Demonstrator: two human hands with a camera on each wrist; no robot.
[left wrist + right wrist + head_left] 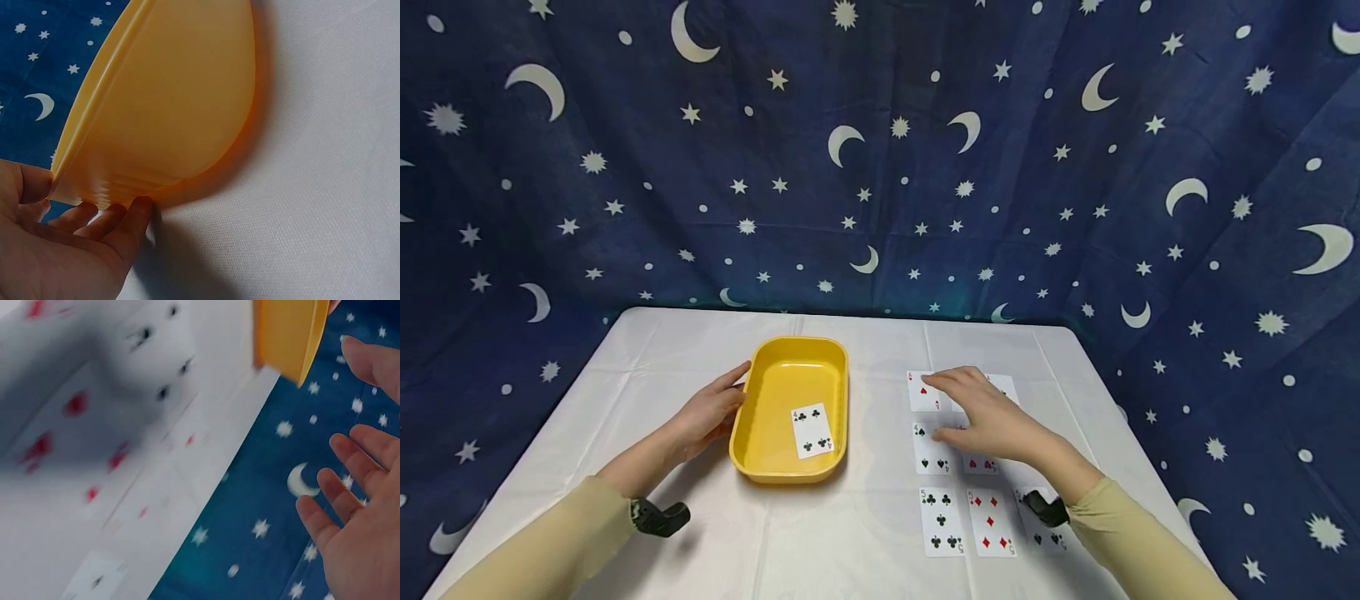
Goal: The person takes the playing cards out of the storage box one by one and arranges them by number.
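Observation:
My left hand (707, 417) is at the left side of a yellow tray (754, 433), its thumb at the rim and its fingertips against the outer wall, as the left wrist view shows. A four of clubs (812, 431) lies face up inside the tray. Over the rows of playing cards hovers my right hand (992, 417), fingers spread and holding nothing. Beneath and around it are an ace of hearts (922, 392), a four of spades (931, 450) and a red four (980, 465). The hand partly covers other cards in the back row.
Closest to me is a row with a five of clubs (942, 522), a five of diamonds (992, 522) and a black-suited card (1047, 535) partly under the right wrist's camera. White cloth covers the table (880, 533). A dark blue moon-and-star curtain (880, 167) hangs behind.

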